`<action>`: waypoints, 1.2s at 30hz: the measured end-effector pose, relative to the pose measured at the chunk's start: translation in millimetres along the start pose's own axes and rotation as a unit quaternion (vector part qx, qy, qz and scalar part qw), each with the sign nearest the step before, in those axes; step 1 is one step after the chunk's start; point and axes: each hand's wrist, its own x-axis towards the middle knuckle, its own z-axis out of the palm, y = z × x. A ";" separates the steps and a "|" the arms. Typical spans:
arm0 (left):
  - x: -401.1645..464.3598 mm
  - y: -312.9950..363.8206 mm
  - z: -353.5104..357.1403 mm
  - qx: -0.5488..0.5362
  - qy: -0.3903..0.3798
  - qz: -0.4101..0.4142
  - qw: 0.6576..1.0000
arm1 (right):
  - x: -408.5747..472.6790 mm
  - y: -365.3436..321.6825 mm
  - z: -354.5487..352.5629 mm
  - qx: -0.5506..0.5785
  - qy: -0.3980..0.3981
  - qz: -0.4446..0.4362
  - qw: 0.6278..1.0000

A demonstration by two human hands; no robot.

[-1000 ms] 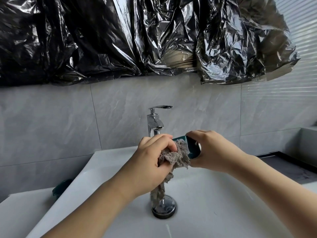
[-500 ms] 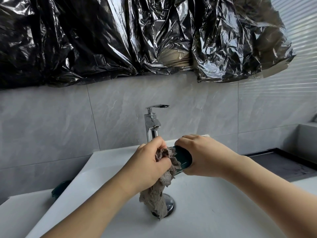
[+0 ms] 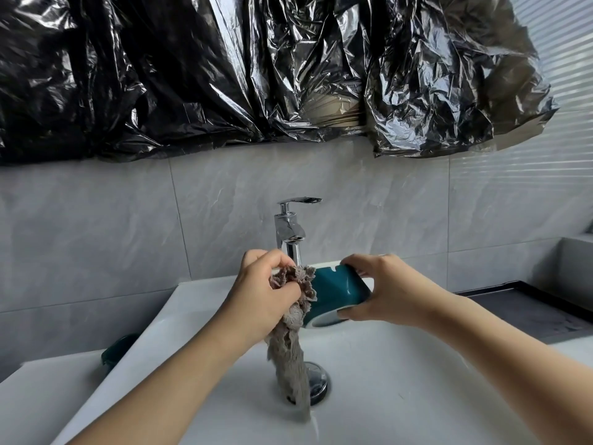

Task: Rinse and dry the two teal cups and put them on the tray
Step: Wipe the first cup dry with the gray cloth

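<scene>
Showing as two bare arms only: left forearm (image 3: 179, 374) entering from the lower left of the frame, right forearm (image 3: 500, 342) entering from the lower right, both tapering toward the wrists near the middle. Running uncovered all the way to the frame's edges, surface smooth and even. Ending in a bare left hand (image 3: 266, 297) and a bare right hand (image 3: 391, 290), fingers (image 3: 356, 263) slender, knuckles rounding softly. Catching soft light along the upper sides, shading underneath.
</scene>
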 end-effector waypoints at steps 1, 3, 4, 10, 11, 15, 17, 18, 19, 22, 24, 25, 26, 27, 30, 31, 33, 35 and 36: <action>-0.5 0.6 1.1 0.007 0.034 0.014 0.999 | 0.5 -0.7 -0.7 -0.016 0.010 -0.002 1.000; -3.5 3.5 3.4 0.002 0.073 0.044 0.996 | 1.9 -1.7 -1.5 -0.039 0.023 -0.011 0.999; -5.8 5.3 4.5 0.003 0.081 0.058 0.995 | 2.3 -2.8 -2.1 -0.052 0.024 -0.016 0.998; -16.5 12.9 16.0 0.081 0.021 0.145 0.986 | -1.8 -13.0 -4.3 -0.105 0.003 -0.044 0.993; -15.9 12.4 15.6 0.085 0.015 0.147 0.985 | -1.8 -14.1 -4.1 -0.114 0.006 -0.049 0.992; -10.5 7.8 12.5 0.053 -0.014 0.097 0.994 | 0.5 -18.9 -2.9 -0.173 0.015 -0.078 0.982; -8.1 6.9 12.4 0.047 -0.040 0.058 0.996 | -0.5 -22.6 -2.4 -0.203 0.005 -0.093 0.975; -7.1 6.3 12.0 0.043 -0.059 0.046 0.996 | -1.1 -23.3 -1.6 -0.213 -0.002 -0.099 0.972; -5.7 5.0 11.2 0.037 -0.080 0.035 0.996 | -1.9 -23.4 -0.7 -0.219 -0.008 -0.103 0.970; -2.9 5.4 6.2 -0.001 -0.129 0.005 0.992 | -3.6 -22.4 2.9 -0.211 -0.015 -0.118 0.970; -0.9 5.8 2.3 -0.053 -0.128 -0.012 0.990 | -4.8 -22.0 2.7 -0.165 -0.021 -0.111 0.980; -0.4 6.1 -0.2 -0.078 -0.124 -0.020 0.989 | -5.2 -19.9 2.3 -0.126 -0.025 -0.096 0.987; -0.2 6.3 -2.5 -0.100 -0.122 -0.029 0.987 | -5.1 -15.9 1.8 -0.081 -0.029 -0.076 0.993; -0.5 5.5 -4.8 -0.120 -0.121 -0.036 0.985 | -4.9 -11.1 1.3 -0.037 -0.036 -0.053 0.997; -1.3 3.4 -8.8 -0.169 -0.113 -0.052 0.978 | -3.2 5.3 3.0 0.054 -0.052 -0.017 0.997; -1.3 3.4 -9.3 -0.176 -0.109 -0.055 0.977 | -3.7 7.4 3.8 0.073 -0.054 -0.009 0.996; -0.9 3.7 -9.1 -0.179 -0.095 -0.058 0.978 | -3.2 7.9 4.8 0.091 -0.045 -0.003 0.995; -0.6 2.4 -7.3 -0.178 -0.077 -0.056 0.979 | -1.6 5.8 4.1 0.097 -0.030 -0.005 0.995; -0.7 1.7 -5.8 -0.171 -0.071 -0.050 0.981 | -1.2 4.9 2.9 0.094 -0.028 -0.005 0.995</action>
